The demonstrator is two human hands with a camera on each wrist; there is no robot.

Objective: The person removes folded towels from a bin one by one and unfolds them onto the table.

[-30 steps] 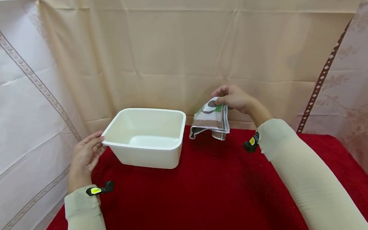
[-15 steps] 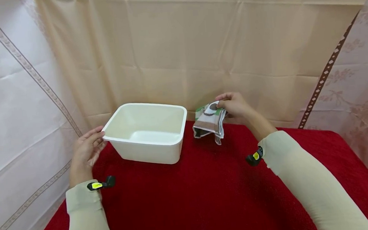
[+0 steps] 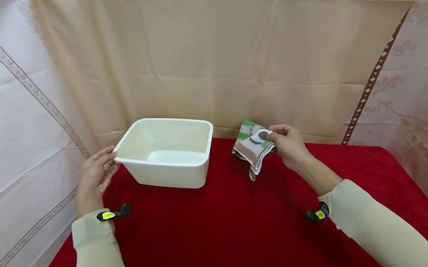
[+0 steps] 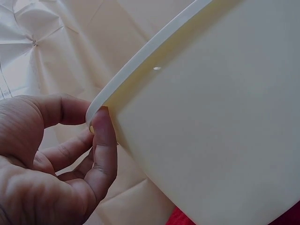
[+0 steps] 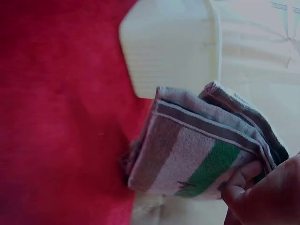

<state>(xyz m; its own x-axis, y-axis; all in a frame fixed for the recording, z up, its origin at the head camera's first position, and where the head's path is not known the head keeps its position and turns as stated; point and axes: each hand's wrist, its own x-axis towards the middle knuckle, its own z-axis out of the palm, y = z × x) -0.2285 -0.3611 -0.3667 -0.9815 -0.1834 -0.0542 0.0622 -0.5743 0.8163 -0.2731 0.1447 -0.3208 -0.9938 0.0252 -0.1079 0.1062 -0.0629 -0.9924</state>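
Observation:
A white plastic basin [image 3: 165, 175] stands at the back left of the red-covered table. My left hand [image 3: 96, 173] pinches its rim at the left corner; the left wrist view shows thumb and fingers on either side of the rim [image 4: 140, 54]. To the right of the basin, my right hand [image 3: 290, 147] holds a folded towel [image 3: 253, 143] by its right edge. Brown, white and green stripes mark the towel, with a grey round spot near the thumb. In the right wrist view the towel [image 5: 187, 154] hangs in several layers, apart from the basin [image 5: 171, 47].
A red cloth [image 3: 212, 231] covers the table. Directly behind it hangs a beige curtain [image 3: 202, 60]. White patterned drapes close off the left [image 3: 19, 133] and right sides.
My right hand has moved toward me and a little to the right with the towel, which has turned and shows more of its green-striped face. My left hand stays on the basin's rim.

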